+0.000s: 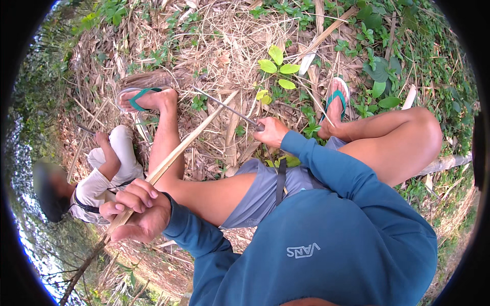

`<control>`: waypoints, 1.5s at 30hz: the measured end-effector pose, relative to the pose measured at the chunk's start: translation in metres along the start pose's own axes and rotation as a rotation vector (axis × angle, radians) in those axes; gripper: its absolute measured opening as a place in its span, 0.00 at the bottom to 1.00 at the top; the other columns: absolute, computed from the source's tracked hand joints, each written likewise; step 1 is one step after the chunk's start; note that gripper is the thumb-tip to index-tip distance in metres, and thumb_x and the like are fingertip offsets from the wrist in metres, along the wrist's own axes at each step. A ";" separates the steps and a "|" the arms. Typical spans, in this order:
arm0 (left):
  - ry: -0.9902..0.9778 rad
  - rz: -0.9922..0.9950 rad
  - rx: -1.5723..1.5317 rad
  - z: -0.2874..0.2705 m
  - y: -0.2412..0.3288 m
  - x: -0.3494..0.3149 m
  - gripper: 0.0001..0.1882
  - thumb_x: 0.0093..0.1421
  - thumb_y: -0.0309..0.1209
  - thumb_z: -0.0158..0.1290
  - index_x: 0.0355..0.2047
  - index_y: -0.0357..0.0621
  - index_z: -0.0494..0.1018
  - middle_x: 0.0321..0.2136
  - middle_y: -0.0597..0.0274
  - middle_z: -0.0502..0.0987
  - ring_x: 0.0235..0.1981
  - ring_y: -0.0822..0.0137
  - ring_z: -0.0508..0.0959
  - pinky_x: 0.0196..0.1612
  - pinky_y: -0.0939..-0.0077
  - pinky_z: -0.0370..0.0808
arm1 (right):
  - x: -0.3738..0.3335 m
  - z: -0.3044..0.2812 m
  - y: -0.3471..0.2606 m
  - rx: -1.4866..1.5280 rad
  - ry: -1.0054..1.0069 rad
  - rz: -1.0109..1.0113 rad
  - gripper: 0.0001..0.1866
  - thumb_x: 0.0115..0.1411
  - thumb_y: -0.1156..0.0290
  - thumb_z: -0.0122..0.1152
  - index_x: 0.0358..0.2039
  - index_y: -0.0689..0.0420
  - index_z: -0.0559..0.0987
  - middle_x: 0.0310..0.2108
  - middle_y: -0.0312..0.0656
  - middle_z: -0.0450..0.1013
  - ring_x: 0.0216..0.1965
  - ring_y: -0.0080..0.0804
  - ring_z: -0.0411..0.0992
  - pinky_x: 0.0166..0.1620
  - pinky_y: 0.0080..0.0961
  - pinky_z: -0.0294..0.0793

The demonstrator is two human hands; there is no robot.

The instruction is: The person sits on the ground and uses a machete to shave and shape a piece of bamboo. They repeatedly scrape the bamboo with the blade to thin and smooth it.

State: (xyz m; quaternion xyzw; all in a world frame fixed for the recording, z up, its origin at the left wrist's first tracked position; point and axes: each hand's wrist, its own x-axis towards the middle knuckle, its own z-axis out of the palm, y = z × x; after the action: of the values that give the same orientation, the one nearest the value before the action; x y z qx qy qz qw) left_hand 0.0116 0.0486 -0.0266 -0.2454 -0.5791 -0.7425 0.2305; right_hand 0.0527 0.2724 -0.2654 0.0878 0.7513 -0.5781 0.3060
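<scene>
My left hand (139, 210) is closed round a long, pale, flat strip of wood or bamboo (189, 140), which slants up and away to the right across my bent leg. In my right hand (274, 132) is the dark handle of a knife (230, 110) with a long, thin blade. The blade points to the far left and crosses the strip near its far end. Whether blade and strip touch, I cannot tell.
Dry leaves and stalks (219, 46) cover the ground, with a small green plant (279, 67) beyond my right hand. My sandalled feet (148, 99) rest apart. A co-worker (109, 163) in pale clothes sits at the left, holding a dark tool. A branch (81, 268) is at lower left.
</scene>
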 end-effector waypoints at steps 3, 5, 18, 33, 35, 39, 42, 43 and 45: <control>-0.008 0.002 0.027 -0.004 0.006 -0.004 0.28 0.65 0.59 0.38 0.36 0.42 0.57 0.13 0.67 0.57 0.11 0.74 0.56 0.14 0.77 0.61 | -0.018 -0.001 -0.012 -0.188 -0.055 -0.104 0.16 0.48 0.60 0.56 0.22 0.63 0.74 0.21 0.58 0.72 0.27 0.53 0.74 0.33 0.43 0.72; 0.033 0.016 0.023 0.000 0.003 -0.003 0.28 0.65 0.58 0.38 0.36 0.42 0.57 0.13 0.67 0.57 0.11 0.73 0.56 0.15 0.77 0.60 | -0.031 0.002 -0.027 -0.031 -0.031 -0.276 0.13 0.46 0.62 0.59 0.24 0.60 0.74 0.17 0.54 0.71 0.25 0.55 0.73 0.32 0.44 0.72; 0.083 0.007 0.024 -0.010 0.001 -0.001 0.27 0.68 0.56 0.35 0.41 0.41 0.61 0.15 0.66 0.58 0.13 0.73 0.58 0.17 0.77 0.62 | -0.003 0.010 0.002 -0.128 -0.014 -0.136 0.15 0.49 0.59 0.56 0.26 0.60 0.75 0.20 0.58 0.72 0.28 0.56 0.74 0.38 0.48 0.71; 0.036 -0.095 -0.048 -0.028 0.021 0.009 0.19 0.70 0.44 0.36 0.26 0.47 0.58 0.09 0.69 0.56 0.09 0.76 0.57 0.17 0.81 0.65 | -0.014 0.007 -0.017 -0.162 -0.019 -0.047 0.21 0.49 0.53 0.59 0.24 0.63 0.75 0.20 0.56 0.73 0.28 0.53 0.75 0.36 0.43 0.73; 0.043 -0.092 -0.047 -0.026 0.030 0.009 0.19 0.70 0.44 0.35 0.25 0.47 0.58 0.08 0.69 0.56 0.09 0.76 0.57 0.17 0.82 0.64 | -0.029 0.017 -0.037 -0.085 -0.073 -0.280 0.18 0.49 0.56 0.60 0.24 0.61 0.73 0.17 0.55 0.70 0.25 0.55 0.73 0.32 0.45 0.70; 0.120 -0.116 -0.040 -0.021 0.018 0.007 0.19 0.71 0.42 0.35 0.24 0.47 0.58 0.08 0.70 0.55 0.07 0.77 0.54 0.14 0.84 0.61 | -0.026 0.023 -0.022 -0.110 0.007 -0.325 0.14 0.48 0.61 0.61 0.26 0.60 0.74 0.17 0.51 0.71 0.23 0.54 0.73 0.30 0.43 0.71; 0.166 -0.127 0.024 -0.018 0.017 0.010 0.19 0.71 0.41 0.35 0.23 0.47 0.59 0.07 0.72 0.52 0.06 0.78 0.51 0.11 0.85 0.57 | 0.001 0.020 0.018 -0.094 0.059 -0.135 0.14 0.49 0.60 0.60 0.26 0.60 0.75 0.17 0.52 0.72 0.23 0.53 0.74 0.32 0.43 0.72; 0.202 -0.115 0.042 -0.016 0.016 0.014 0.19 0.71 0.41 0.35 0.23 0.47 0.59 0.07 0.72 0.52 0.06 0.78 0.51 0.11 0.85 0.57 | 0.006 0.017 0.026 -0.082 0.054 -0.104 0.15 0.49 0.60 0.59 0.26 0.60 0.76 0.17 0.53 0.72 0.24 0.53 0.74 0.33 0.43 0.73; 0.285 -0.112 0.087 -0.018 0.018 0.012 0.19 0.71 0.41 0.35 0.23 0.47 0.59 0.07 0.72 0.52 0.06 0.78 0.51 0.11 0.85 0.57 | -0.005 0.016 0.006 -0.194 0.052 -0.104 0.15 0.49 0.60 0.59 0.27 0.60 0.76 0.18 0.54 0.72 0.24 0.53 0.74 0.34 0.44 0.73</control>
State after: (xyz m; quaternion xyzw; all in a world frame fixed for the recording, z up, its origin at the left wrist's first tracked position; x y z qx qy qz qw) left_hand 0.0119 0.0261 -0.0097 -0.0946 -0.5849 -0.7556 0.2792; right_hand 0.0651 0.2606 -0.2694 0.0336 0.8150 -0.5150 0.2634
